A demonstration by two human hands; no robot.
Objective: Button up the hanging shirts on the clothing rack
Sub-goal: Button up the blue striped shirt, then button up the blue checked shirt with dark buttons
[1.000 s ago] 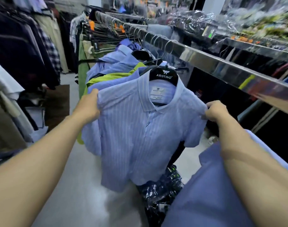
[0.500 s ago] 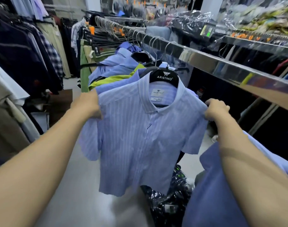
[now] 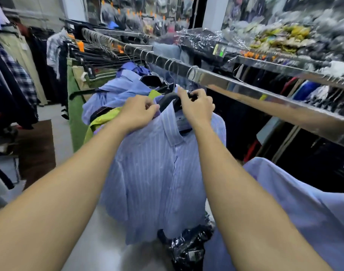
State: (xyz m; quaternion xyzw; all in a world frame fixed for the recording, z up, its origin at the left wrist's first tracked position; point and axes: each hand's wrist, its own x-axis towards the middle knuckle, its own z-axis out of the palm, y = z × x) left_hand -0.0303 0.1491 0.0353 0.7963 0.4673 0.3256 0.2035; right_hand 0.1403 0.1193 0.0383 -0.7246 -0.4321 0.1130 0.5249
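While the striped blue shirt [image 3: 159, 173] hung on its black hanger [image 3: 168, 100] from the chrome rail [image 3: 265, 94], it was held at the collar by both hands. The collar's edge was pinched by the curled fingers of the left hand [image 3: 138, 112]; the hanger's top, beside its hook, was gripped by the right hand [image 3: 196, 108], probably so the collar could be squared before buttoning. The placket appeared closed, though individual buttons could not be made out. Just behind, a lime-green garment [image 3: 100, 122] and other blue shirts [image 3: 120, 89] were crowded against it. Nearer, another pale blue shirt [image 3: 304, 212] was hung, and plastic-wrapped bundles [image 3: 188, 245] were piled beneath.
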